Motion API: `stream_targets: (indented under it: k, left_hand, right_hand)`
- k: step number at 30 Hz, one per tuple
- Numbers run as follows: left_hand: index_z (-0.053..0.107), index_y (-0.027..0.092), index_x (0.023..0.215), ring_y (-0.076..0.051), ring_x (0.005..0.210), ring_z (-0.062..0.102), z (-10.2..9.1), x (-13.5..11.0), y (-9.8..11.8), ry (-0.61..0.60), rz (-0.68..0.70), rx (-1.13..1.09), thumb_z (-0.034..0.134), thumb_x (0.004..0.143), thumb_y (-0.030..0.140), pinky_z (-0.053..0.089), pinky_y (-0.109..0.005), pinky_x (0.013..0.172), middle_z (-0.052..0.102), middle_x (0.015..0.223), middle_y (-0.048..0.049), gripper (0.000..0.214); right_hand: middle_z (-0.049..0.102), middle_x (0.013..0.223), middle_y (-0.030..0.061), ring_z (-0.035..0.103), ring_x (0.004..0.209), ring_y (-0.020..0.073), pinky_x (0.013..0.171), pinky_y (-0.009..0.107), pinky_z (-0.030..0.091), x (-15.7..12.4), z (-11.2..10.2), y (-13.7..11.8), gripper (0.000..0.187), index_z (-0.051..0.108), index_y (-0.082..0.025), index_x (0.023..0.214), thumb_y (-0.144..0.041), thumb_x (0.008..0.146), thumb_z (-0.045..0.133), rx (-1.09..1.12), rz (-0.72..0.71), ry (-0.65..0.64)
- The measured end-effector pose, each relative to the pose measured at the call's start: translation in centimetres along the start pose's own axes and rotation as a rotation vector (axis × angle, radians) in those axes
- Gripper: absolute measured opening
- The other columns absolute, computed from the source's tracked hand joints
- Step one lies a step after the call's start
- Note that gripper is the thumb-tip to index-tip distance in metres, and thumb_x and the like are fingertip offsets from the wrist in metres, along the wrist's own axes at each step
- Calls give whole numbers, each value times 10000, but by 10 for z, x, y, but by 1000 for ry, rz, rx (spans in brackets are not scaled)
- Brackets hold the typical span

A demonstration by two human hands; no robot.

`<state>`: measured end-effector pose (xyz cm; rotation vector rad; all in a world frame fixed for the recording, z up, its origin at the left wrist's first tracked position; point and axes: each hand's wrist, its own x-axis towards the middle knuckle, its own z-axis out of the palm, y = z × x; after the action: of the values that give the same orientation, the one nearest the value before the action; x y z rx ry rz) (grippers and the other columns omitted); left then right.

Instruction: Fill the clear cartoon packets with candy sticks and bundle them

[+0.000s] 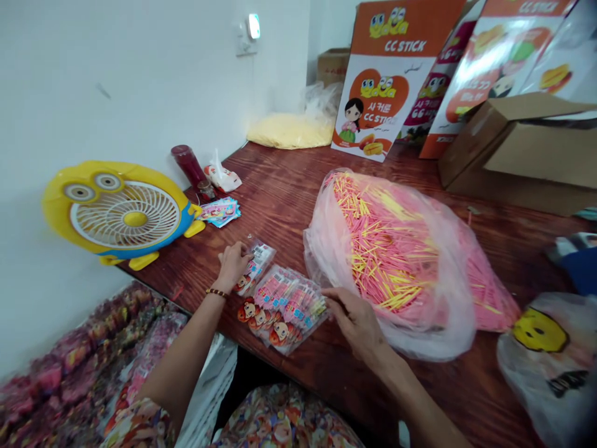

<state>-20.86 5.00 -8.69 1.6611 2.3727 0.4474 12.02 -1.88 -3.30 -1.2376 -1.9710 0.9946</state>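
My left hand (232,264) rests on a small printed packet (255,266) on the wooden table (289,193), its fingers curled over the packet's left end. My right hand (355,320) pinches the right edge of a fanned row of filled sachets (282,308), which lie near the table's front edge. Just right of them sits a big clear plastic bag (396,261) stuffed with pink and yellow sticks.
A yellow cartoon desk fan (119,211) stands at the left by the wall. Behind it are a dark red bottle (189,167), loose packets (220,211) and a yellow bag (289,129). Printed cartons (387,74) and brown boxes (522,149) line the back right. More packed sachets (93,354) pile below left.
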Motion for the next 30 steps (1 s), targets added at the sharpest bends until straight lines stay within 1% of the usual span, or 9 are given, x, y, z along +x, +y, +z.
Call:
stream_targets:
  k: [8,15,18,21,23,24,25,28,30]
  left_hand:
    - [630,195,886,-247,939,626,-10,2,-7,60,147,21,538,897,298,348,-359,858,722,908,-77,138]
    - [724,215,882,-300,1019,577,-15,6,-10,97,206,73,503,909,309,337,-415,883,717,983,-119,242]
    - [727,231,956,-287,1014,596,-19,7,-11,90,230,56,510,901,304,327,-435,935,738,1061,-99,235]
    - [735,231,892,-286,996,612,-28,6,-12,109,216,-70,539,856,303,350,-442,958,754,1028,-91,212]
    - [723,211,801,-284,969,624,-36,6,-9,140,166,-269,582,795,320,411,-412,920,752,955,-93,178]
    - [712,200,794,-274,941,635,-41,5,-6,150,125,-411,608,758,320,445,-388,885,748,935,-86,163]
    - [699,189,820,-256,881,647,-46,4,-2,149,110,-471,610,745,335,479,-367,824,741,915,-77,187]
    - [663,171,887,-173,661,626,-63,-6,19,93,-25,-760,655,699,365,512,-283,616,706,790,-9,270]
    - [657,183,889,-116,589,591,-73,-18,38,-21,-120,-986,711,677,357,496,-223,561,669,728,47,279]
  right_hand:
    - [680,759,18,630,610,145,615,274,492,-3,-28,3,186,670,-220,1000,-296,927,517,32,-52,144]
    - [620,625,-17,574,550,126,512,236,449,1,-86,47,220,691,-208,973,-372,843,622,90,141,432]
    - [638,696,-14,574,534,110,474,221,433,6,-118,62,245,681,-215,977,-338,765,676,240,170,679]
    - [632,742,-30,569,497,97,423,210,395,12,-146,66,291,618,-247,970,-284,690,684,523,145,1093]
    - [629,760,-35,577,512,93,437,210,402,15,-156,64,270,592,-254,949,-270,690,665,564,145,1183]
    - [618,740,-36,564,501,93,431,210,391,15,-157,64,244,590,-239,933,-287,701,649,521,120,1188]
    - [615,727,-34,568,515,101,447,216,401,15,-156,64,229,597,-223,917,-306,709,647,456,120,1082]
    - [627,722,-10,608,624,139,543,245,446,17,-145,73,193,626,-186,867,-351,769,603,190,144,598]
    - [658,777,19,614,709,155,648,270,466,19,-139,86,177,638,-176,860,-318,826,537,-52,132,425]
